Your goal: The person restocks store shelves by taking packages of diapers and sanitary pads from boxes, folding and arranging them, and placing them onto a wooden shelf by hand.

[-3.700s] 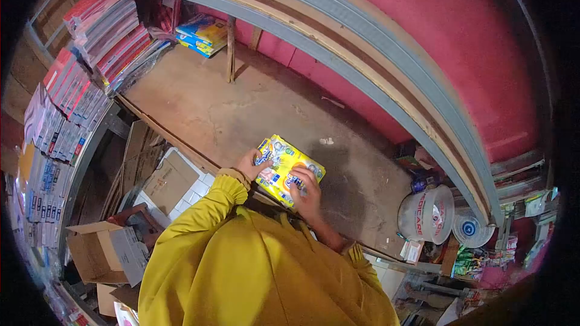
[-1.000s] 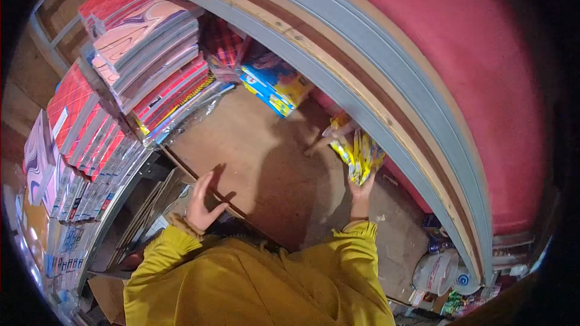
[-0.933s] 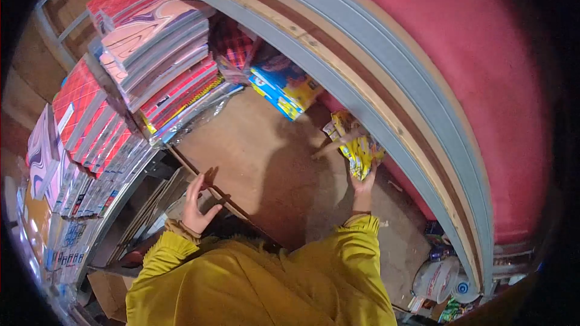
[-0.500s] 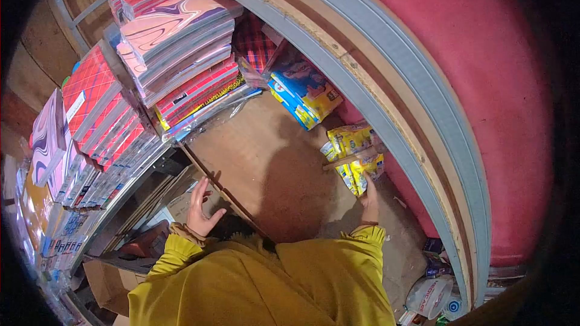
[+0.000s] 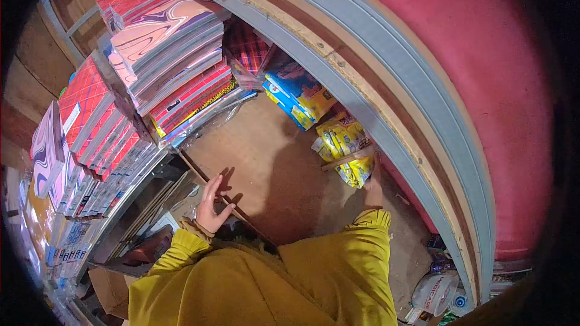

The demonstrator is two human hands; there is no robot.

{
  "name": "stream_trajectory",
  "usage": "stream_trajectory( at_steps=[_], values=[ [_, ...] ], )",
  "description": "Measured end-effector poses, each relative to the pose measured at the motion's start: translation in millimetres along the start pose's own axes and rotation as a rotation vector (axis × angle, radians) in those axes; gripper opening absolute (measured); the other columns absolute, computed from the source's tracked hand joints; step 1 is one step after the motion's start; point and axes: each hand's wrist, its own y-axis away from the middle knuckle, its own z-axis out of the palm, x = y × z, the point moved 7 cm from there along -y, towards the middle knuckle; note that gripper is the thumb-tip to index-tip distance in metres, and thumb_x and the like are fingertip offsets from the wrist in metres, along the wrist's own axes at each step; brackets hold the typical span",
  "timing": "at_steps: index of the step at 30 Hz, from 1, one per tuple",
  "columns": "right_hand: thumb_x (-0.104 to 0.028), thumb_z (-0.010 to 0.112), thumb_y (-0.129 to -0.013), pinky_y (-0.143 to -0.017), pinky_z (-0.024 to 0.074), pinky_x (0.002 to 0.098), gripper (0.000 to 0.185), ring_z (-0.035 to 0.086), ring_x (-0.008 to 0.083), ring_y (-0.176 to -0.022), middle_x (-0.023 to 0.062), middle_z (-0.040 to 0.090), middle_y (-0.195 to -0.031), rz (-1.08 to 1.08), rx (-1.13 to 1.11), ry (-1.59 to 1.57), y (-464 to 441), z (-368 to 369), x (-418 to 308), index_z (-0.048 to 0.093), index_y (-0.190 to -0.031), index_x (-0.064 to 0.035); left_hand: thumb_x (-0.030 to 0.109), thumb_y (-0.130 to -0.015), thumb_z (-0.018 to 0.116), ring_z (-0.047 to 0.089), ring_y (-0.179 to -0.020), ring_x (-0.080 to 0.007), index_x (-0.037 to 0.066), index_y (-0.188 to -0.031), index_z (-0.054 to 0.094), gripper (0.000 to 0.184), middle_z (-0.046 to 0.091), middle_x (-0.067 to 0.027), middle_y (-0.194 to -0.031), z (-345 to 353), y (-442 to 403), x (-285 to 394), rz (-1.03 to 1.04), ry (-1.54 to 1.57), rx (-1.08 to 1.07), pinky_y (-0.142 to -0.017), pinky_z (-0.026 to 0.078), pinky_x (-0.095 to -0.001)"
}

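Several yellow packets (image 5: 339,139) lie by the pink wall, partly behind a thin wooden post (image 5: 347,159). My right hand (image 5: 373,188) touches their near right side; its fingers are mostly hidden behind the packets and the post, so its grip cannot be made out. My left hand (image 5: 212,210) is at the near edge of the wooden shelf (image 5: 235,145), fingers apart, holding nothing. Blue and yellow packs (image 5: 299,96) stand just beyond the yellow packets.
Stacks of notebooks (image 5: 169,30) rise at the left. A grey metal beam with wood (image 5: 386,42) arches overhead in front of the pink wall (image 5: 483,115). A clear tub (image 5: 434,293) sits at the lower right, an open cardboard box (image 5: 109,290) at the lower left.
The yellow packets went from under both hands at the shelf's front to the back by the wall, carried by my right hand. My left hand let go. Lately the packets shifted closer to the blue packs.
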Motion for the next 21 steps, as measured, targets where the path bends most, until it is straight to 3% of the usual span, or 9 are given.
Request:
stream_trajectory(
  at_steps=[5, 9, 13, 19, 21],
  values=[
    [-0.040, 0.062, -0.085, -0.088, 0.0474, 0.0394, 0.049, 0.060, 0.0265, -0.102, 0.0104, 0.063, -0.110, -0.032, 0.013, 0.053, -11.4, -1.3, -1.5, 0.055, -0.117, -0.0027, 0.006, -0.077, 0.068, 0.058, -0.095, -0.0200, 0.007, -0.137, 0.037, 0.068, 0.036, -0.0160, -0.138, -6.8, -2.7, -4.0, -0.001, -0.004, 0.038, -0.082, 0.048, -0.0310],
    [-0.040, 0.062, -0.085, -0.089, 0.0467, 0.0396, 0.049, 0.059, 0.0270, -0.103, 0.0109, 0.063, -0.111, -0.186, -0.011, 0.153, -10.5, 22.6, -34.7, 0.055, -0.117, -0.0020, 0.004, -0.078, 0.067, 0.058, -0.092, -0.0176, 0.007, -0.136, 0.039, 0.065, 0.037, -0.0151, -0.138, -6.8, -10.6, -0.7, 0.045, -0.031, 0.045, -0.079, 0.048, -0.0278],
    [-0.039, 0.062, -0.086, -0.089, 0.0460, 0.0398, 0.049, 0.059, 0.0275, -0.104, 0.0114, 0.063, -0.111, -0.405, -0.187, 0.508, -2.1, 98.0, -63.4, 0.055, -0.116, -0.0012, 0.003, -0.080, 0.065, 0.057, -0.089, -0.0153, 0.007, -0.133, 0.042, 0.058, 0.039, -0.0152, -0.136, 7.3, -21.3, 14.0, 0.050, 0.032, -0.032, -0.076, 0.048, -0.0263],
    [-0.039, 0.062, -0.086, -0.090, 0.0449, 0.0400, 0.050, 0.058, 0.0283, -0.105, 0.0122, 0.062, -0.111, -0.737, -0.461, 1.195, -5.0, 183.4, -22.4, 0.056, -0.116, -0.0001, 0.003, -0.079, 0.065, 0.057, -0.087, -0.0159, 0.006, -0.130, 0.046, 0.055, 0.040, -0.0144, -0.135, 13.1, -28.6, 24.5, 0.081, -0.028, -0.034, -0.076, 0.048, -0.0267],
    [-0.039, 0.061, -0.086, -0.090, 0.0445, 0.0401, 0.050, 0.058, 0.0285, -0.105, 0.0124, 0.062, -0.111, -0.929, -0.403, 1.425, 3.7, 203.6, -16.6, 0.056, -0.116, 0.0002, 0.003, -0.079, 0.064, 0.057, -0.087, -0.0163, 0.006, -0.129, 0.047, 0.054, 0.040, -0.0145, -0.135, 9.8, -25.9, 26.4, 0.100, -0.082, -0.022, -0.076, 0.049, -0.0272]
  ],
)
